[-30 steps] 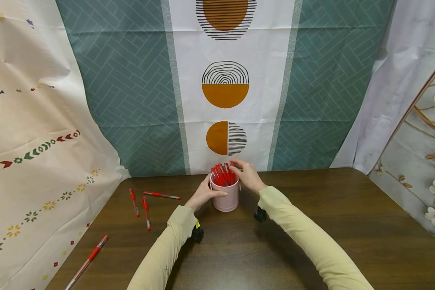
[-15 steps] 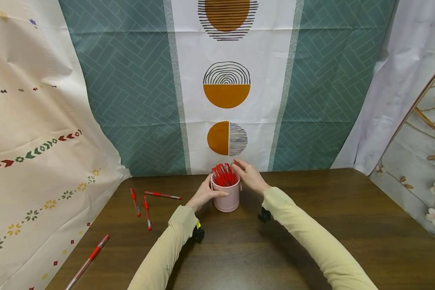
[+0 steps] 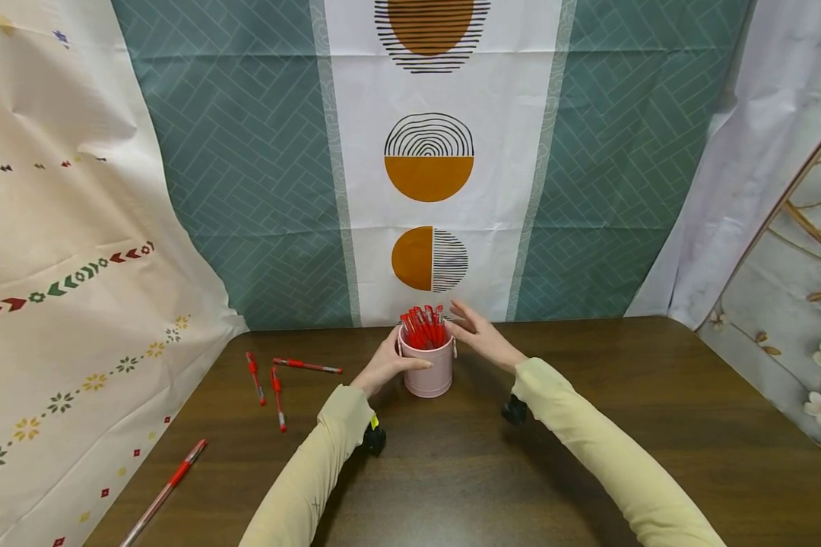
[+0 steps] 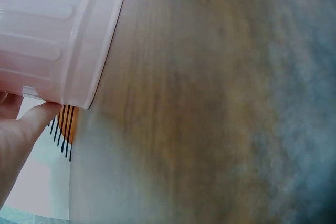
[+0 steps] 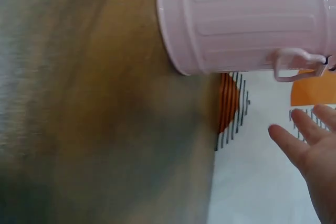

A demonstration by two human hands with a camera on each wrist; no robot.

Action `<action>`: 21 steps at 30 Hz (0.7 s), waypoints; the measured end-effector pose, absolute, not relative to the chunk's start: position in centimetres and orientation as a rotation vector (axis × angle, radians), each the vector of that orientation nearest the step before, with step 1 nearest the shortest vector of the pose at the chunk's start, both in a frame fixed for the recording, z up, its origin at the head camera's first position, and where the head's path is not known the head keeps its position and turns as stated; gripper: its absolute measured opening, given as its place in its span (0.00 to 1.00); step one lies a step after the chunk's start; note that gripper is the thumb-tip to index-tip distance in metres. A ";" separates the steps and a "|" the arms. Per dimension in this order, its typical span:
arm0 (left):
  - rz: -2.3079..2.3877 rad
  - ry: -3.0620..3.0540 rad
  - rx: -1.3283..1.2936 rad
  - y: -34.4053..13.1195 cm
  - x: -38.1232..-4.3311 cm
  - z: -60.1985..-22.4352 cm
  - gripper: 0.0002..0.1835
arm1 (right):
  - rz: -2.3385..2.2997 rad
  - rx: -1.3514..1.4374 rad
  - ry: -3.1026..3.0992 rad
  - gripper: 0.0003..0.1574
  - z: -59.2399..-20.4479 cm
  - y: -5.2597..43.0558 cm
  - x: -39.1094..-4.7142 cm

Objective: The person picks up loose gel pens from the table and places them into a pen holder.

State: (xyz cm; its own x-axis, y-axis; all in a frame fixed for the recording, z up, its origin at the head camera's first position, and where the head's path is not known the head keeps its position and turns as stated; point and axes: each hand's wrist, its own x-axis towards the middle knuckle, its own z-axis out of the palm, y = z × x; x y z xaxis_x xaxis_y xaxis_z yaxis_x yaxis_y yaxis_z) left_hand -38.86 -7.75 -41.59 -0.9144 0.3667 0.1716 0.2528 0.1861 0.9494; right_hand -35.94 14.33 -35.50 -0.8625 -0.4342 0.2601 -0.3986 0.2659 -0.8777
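A pink pail-shaped pen holder (image 3: 429, 376) stands upright on the table near its back edge, packed with red pens (image 3: 422, 328), caps upward. My left hand (image 3: 384, 365) grips its left side, thumb across the front; in the left wrist view, the holder (image 4: 47, 35) runs off the upper left with fingers (image 4: 31, 124) against it. At the right of the holder is my right hand (image 3: 482, 339), empty, fingers extended. The right wrist view shows these fingers (image 5: 310, 135) spread and apart from the pink wall, below a small side handle (image 5: 296, 64).
On the left of the brown table (image 3: 451, 486) lie loose red pens: one sideways (image 3: 308, 366), two lengthwise (image 3: 255, 377) nearby, and another pen (image 3: 164, 492) near the front left. A patterned cloth (image 3: 424, 190) hangs right behind the table.
My right hand has drawn away from the pens to the right, its fingers opening out. The left hand keeps its hold on the pen holder, which stays in place.
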 end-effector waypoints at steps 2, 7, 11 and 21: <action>1.840 2.345 0.612 -7.8 -38.9 -41.6 0.48 | -1.670 -0.813 2.447 0.44 -36.7 14.8 -36.4; 1.838 2.326 0.631 -7.9 -39.0 -41.6 0.47 | -1.614 -0.816 2.475 0.51 -39.2 15.4 -37.5; 1.836 2.328 0.634 -8.0 -38.9 -41.6 0.48 | -1.615 -0.798 2.500 0.53 -39.7 15.0 -37.7; 1.835 2.279 0.680 -8.0 -39.2 -41.6 0.47 | -1.636 -0.748 2.502 0.51 -39.6 13.6 -37.4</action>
State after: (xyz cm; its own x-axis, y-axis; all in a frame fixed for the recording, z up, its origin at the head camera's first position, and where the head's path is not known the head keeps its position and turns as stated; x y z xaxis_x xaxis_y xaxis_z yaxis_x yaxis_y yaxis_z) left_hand -39.18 -8.05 -41.60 -0.8886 0.4258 0.1706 0.2576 0.1554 0.9537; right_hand -37.39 13.57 -39.60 -0.8804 -0.4257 0.2089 -0.3621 0.3192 -0.8758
